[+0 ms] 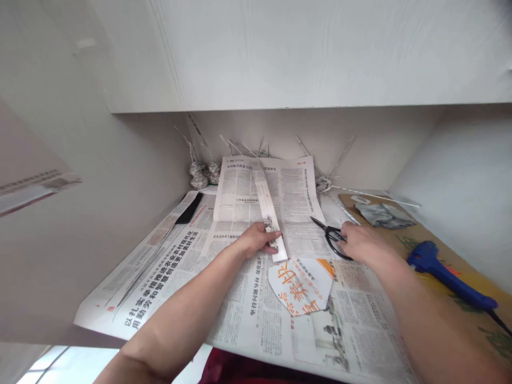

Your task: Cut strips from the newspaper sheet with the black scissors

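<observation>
Forearms (176,306) over newspaper edge (276,359), room beside scissors (327,229)

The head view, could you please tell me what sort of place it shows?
Probably an indoor craft corner, judging by the scissors, the blue glue gun and the newspaper sheets spread out.

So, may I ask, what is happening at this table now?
A person's left hand holds a folded paper strip above spread newspaper, while the right hand holds black scissors. A many-sided white card lies just in front. To the right, a blue glue gun rests on brown cardboard.
</observation>
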Motion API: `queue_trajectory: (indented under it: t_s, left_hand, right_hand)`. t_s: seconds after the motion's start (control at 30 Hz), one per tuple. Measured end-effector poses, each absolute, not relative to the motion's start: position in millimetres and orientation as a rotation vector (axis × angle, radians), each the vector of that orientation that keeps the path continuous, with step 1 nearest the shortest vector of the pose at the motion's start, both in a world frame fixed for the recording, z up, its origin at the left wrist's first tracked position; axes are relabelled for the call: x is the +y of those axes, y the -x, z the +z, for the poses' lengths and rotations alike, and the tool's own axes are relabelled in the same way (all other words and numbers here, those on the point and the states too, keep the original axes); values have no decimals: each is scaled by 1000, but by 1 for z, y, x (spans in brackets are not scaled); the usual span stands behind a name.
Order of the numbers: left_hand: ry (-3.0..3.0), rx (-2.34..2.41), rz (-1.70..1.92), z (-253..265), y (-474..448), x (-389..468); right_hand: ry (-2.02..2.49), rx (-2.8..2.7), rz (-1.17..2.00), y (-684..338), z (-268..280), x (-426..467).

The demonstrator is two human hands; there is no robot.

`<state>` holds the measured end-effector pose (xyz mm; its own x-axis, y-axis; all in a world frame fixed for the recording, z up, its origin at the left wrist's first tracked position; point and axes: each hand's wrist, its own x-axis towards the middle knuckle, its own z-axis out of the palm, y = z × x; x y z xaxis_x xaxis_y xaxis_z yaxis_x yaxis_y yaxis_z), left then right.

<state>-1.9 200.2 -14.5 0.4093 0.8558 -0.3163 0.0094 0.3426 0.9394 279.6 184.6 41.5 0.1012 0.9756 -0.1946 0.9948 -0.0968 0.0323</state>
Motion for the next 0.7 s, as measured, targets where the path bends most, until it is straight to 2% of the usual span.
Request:
queue_trajectory:
  t_s: [0.33, 0.4, 0.47, 0.57, 0.7]
  left_hand:
    - [-845, 878, 906, 11, 5, 198]
    - [-804, 841, 950, 16, 6, 197]
    - [-764, 809, 988, 21, 8, 197]
    - [-704, 783, 1044, 27, 12, 197]
    - [-625, 775, 1134, 33, 16, 199]
  right_hand:
    - [-2448, 2085, -472, -274, 47, 181]
    - [-2491, 2225, -705, -264, 50, 176]
    - [-2410, 2375, -1097, -249, 52, 168]
    - [-2092, 2464, -1713, -225, 53, 151]
    - [-1640, 2390, -2192, -204, 52, 130]
